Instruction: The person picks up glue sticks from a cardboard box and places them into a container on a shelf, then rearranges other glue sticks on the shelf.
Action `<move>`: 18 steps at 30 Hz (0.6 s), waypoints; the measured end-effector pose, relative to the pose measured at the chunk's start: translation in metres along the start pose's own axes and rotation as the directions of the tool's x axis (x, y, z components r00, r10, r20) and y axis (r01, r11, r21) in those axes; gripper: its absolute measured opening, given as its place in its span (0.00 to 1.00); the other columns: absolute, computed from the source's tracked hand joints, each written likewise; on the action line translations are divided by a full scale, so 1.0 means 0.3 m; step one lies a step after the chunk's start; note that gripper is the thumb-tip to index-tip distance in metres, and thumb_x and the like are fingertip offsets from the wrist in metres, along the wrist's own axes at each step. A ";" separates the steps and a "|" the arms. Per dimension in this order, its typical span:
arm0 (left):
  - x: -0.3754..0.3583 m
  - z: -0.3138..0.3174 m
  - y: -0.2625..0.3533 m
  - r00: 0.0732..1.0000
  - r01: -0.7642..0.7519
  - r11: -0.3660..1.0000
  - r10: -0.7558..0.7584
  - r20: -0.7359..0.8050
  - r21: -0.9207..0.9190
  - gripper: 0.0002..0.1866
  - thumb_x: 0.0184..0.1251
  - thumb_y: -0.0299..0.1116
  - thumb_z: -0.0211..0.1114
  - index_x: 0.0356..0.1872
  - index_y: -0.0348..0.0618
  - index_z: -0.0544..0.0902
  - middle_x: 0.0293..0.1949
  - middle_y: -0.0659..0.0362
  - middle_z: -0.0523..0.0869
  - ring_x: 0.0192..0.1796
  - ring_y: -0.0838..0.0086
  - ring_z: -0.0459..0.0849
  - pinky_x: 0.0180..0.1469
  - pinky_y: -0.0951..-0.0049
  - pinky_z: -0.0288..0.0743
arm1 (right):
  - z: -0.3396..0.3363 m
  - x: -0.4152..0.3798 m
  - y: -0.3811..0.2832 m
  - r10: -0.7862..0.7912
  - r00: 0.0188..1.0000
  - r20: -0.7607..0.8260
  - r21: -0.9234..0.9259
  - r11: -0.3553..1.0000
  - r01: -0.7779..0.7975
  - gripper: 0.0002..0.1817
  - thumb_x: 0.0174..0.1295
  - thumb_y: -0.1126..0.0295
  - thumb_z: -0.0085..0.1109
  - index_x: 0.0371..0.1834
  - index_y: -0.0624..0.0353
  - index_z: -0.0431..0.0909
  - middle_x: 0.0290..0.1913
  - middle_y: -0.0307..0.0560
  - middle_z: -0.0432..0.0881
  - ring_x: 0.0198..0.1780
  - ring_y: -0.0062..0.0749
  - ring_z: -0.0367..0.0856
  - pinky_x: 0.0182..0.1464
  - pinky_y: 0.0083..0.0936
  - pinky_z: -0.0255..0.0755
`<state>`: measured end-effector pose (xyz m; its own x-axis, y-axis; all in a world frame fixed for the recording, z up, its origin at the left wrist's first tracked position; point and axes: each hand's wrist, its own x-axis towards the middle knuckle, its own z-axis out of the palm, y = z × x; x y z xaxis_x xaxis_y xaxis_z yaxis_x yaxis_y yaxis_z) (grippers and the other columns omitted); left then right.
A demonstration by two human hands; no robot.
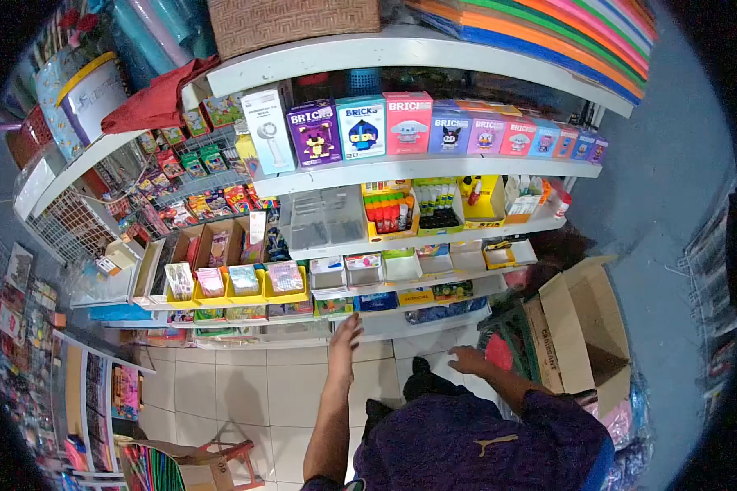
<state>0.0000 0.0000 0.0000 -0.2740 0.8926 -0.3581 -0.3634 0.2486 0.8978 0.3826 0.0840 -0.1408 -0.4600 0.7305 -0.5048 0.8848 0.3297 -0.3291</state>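
The blue pack (375, 302) lies on the bottom shelf (401, 326), just beyond the left hand (345, 348), which is loosely open, fingers a little spread, with nothing seen in its grasp; whether a fingertip touches the shelf edge, I cannot tell. The right hand (469, 360) hangs lower and to the right, its fingers half curled and apparently holding nothing, near a pink item (498, 350) too shadowed to identify. Beside that, a cardboard box (573, 331) stands with flaps raised, probably so its inside stays within arm's reach of the shelving. Above the blue pack runs a row of small white trays (468, 260), whose dividing walls seem meant to keep small goods sorted. Higher up, red-orange tubes (389, 214) stand upright in a yellow display carton, likely so that each can be lifted out singly. Over them, the BRICKS boxes (316, 135) show their printed fronts, larger at the left and smaller toward the right, presumably so every picture can be seen. On top, coloured sheets (540, 37) are stacked flat, which should keep them from bending.
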 end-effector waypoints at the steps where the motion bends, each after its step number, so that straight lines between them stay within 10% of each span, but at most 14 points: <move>1: 0.030 0.045 -0.010 0.988 -0.156 0.966 0.157 0.008 0.207 0.40 0.67 0.55 0.66 0.75 0.43 0.69 0.77 0.48 0.66 0.76 0.47 0.67 0.78 0.53 0.55 | -0.016 -0.071 0.077 0.070 0.997 0.041 0.029 0.997 -0.072 0.30 0.63 0.46 0.61 0.65 0.48 0.77 0.65 0.58 0.78 0.66 0.55 0.76 0.68 0.51 0.70; 3: 0.098 0.020 0.107 0.906 -0.377 0.706 0.415 0.081 0.599 0.40 0.66 0.49 0.69 0.75 0.39 0.68 0.77 0.44 0.65 0.76 0.43 0.65 0.76 0.52 0.59 | 0.223 0.027 0.262 0.062 0.995 -0.074 0.050 0.997 -0.059 0.24 0.63 0.50 0.61 0.55 0.54 0.82 0.57 0.60 0.83 0.62 0.55 0.80 0.63 0.49 0.73; 8: 0.207 0.282 0.147 0.772 -0.483 0.262 0.578 0.266 0.835 0.42 0.63 0.44 0.71 0.76 0.39 0.65 0.79 0.37 0.55 0.76 0.40 0.63 0.74 0.51 0.64 | 0.310 -0.137 0.497 0.142 0.988 -0.064 0.002 0.990 -0.142 0.22 0.63 0.50 0.58 0.44 0.58 0.86 0.48 0.61 0.86 0.53 0.58 0.83 0.56 0.50 0.76; 13: 0.360 0.325 0.125 0.773 -0.437 0.212 0.586 0.244 0.874 0.47 0.59 0.42 0.74 0.77 0.37 0.62 0.80 0.34 0.50 0.78 0.36 0.58 0.77 0.50 0.61 | 0.331 -0.266 0.583 0.142 0.987 0.077 -0.123 0.983 -0.132 0.25 0.65 0.47 0.54 0.45 0.58 0.86 0.49 0.57 0.87 0.49 0.59 0.84 0.55 0.49 0.76; 17: 0.377 0.373 0.129 0.791 -0.397 0.274 0.586 0.176 0.876 0.51 0.58 0.38 0.75 0.79 0.35 0.54 0.80 0.33 0.46 0.79 0.38 0.56 0.78 0.54 0.58 | 0.605 -0.303 0.891 -0.015 0.982 -0.187 -0.029 1.000 0.010 0.23 0.63 0.49 0.57 0.38 0.60 0.86 0.42 0.56 0.88 0.46 0.53 0.86 0.48 0.44 0.79; 18: 0.367 0.391 0.145 0.789 -0.404 0.298 0.592 0.164 0.865 0.52 0.58 0.37 0.74 0.80 0.35 0.52 0.80 0.33 0.45 0.79 0.38 0.55 0.78 0.55 0.57 | 0.472 -0.375 0.799 0.317 0.948 -0.039 0.238 0.924 -0.299 0.20 0.60 0.51 0.62 0.36 0.60 0.87 0.37 0.56 0.88 0.41 0.51 0.87 0.43 0.44 0.79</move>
<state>0.0584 0.1531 0.0296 -0.2853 0.9132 0.2911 0.7723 0.0392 0.6341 0.6360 -0.0040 -0.2759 -0.1527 0.8199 -0.5517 0.9377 -0.0561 -0.3429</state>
